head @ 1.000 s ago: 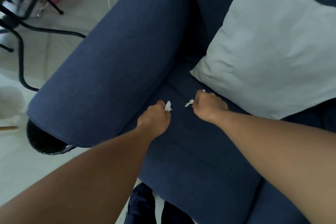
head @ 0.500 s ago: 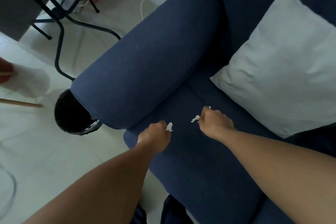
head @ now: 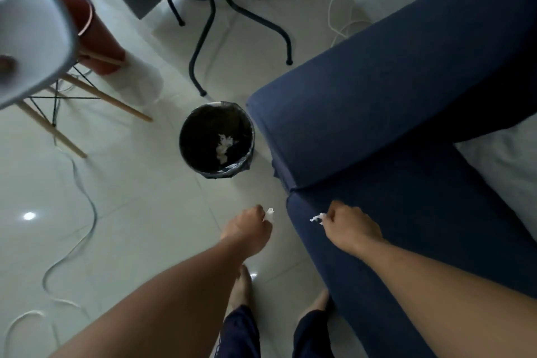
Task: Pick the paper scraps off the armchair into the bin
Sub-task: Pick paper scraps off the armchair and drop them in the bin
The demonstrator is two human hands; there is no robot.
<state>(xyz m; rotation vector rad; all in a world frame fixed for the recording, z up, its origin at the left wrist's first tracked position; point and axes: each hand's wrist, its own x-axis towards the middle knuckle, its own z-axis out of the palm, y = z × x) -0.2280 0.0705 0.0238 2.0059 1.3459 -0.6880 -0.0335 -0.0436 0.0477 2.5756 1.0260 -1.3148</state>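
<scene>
My left hand [head: 247, 229] is closed on a white paper scrap [head: 269, 214] and hovers over the tiled floor, just left of the armchair's front corner. My right hand [head: 350, 225] is closed on another white paper scrap [head: 317, 217] above the front edge of the blue armchair [head: 377, 113] seat. The black-lined bin [head: 216, 139] stands on the floor beside the armrest, ahead of both hands, with white paper scraps [head: 224, 146] lying inside it.
A white cushion [head: 511, 163] lies on the seat at the right. A grey chair with wooden legs [head: 32, 46] and a red bucket [head: 93, 35] stand at the left, a black table frame [head: 215, 6] behind the bin. Cables [head: 84, 212] trail across the floor. My bare feet [head: 244, 285] are below.
Both hands came away from the seat toward its front edge, each still holding its scrap. The view swung left and down, so the whole bin and floor show.
</scene>
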